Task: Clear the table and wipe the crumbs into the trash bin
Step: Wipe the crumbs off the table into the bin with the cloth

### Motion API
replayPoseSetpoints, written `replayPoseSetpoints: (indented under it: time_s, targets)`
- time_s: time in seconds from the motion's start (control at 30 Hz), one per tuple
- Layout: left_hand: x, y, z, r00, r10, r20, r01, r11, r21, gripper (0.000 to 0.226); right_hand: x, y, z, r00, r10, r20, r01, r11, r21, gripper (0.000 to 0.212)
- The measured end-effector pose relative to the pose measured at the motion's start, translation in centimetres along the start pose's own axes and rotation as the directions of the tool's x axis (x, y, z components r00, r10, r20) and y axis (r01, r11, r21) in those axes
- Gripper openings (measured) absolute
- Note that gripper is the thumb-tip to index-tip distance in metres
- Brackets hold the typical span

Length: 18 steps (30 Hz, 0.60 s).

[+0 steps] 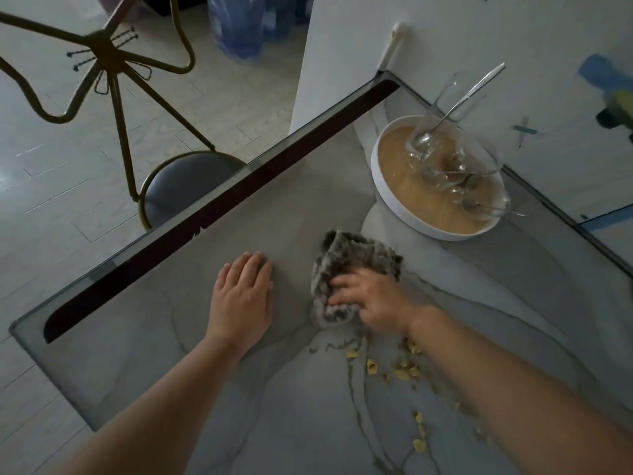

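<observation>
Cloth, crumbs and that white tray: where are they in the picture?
cloth (pixel 346 255), head view, on its bunched grey top above the right hand.
crumbs (pixel 371 366), head view, on one yellow piece beside the right forearm.
white tray (pixel 394 204), head view, on its near white wall.

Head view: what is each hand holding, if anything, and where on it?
The right hand grips the grey cloth at its near edge. The left hand lies flat on the table, holding nothing.
</observation>
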State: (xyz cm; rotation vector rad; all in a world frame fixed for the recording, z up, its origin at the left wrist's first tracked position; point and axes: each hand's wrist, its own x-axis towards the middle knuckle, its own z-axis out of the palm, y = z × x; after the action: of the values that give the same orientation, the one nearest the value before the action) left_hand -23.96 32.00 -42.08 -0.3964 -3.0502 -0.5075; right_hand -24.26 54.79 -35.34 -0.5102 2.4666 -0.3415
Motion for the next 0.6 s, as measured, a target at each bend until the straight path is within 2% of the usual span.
replayPoseSetpoints:
  time_s: [0.23,0.27,0.33,0.37,0.43,0.5,0.6]
  targets:
    - [-1.3,0.1,-0.4,0.996,0.032,0.082,-0.037,0.997,0.067,0.046,-7.5,1.4,0.3,0.978,0.067,0.199,-0.054,0.996,-0.067,0.064]
    - [-1.9,0.1,-0.5,0.996,0.027,0.085,-0.033,0.998,0.060,0.046,-8.2,1.2,-0.3,0.979,0.110,0.170,-0.104,0.994,-0.047,0.064]
    - [-3.2,-0.2,-0.8,0.997,0.014,0.070,-0.017,0.999,0.050,0.046,-8.7,0.1,-1.6,0.983,0.179,-0.052,-0.173,0.980,0.102,0.062]
    - [-3.8,-0.4,-0.9,0.999,0.007,0.054,-0.010,0.999,0.047,0.046,-8.2,-0.9,-2.3,0.964,0.192,-0.186,-0.159,0.971,0.179,0.060]
    - [-4.8,-0.4,-1.1,1.000,-0.003,0.031,0.002,1.000,0.029,0.046,-5.3,-3.3,-3.3,0.912,0.157,-0.378,-0.074,0.971,0.226,0.055]
    - [-5.9,0.0,-1.3,1.000,0.004,0.012,-0.004,1.000,0.009,0.047,-0.9,-6.1,-3.6,0.888,0.094,-0.450,0.000,0.979,0.206,0.054]
    - [-8.4,0.2,-1.0,0.999,0.039,0.004,-0.039,0.999,-0.007,0.059,6.2,-10.8,-2.9,0.925,-0.004,-0.379,0.044,0.994,0.098,0.050]
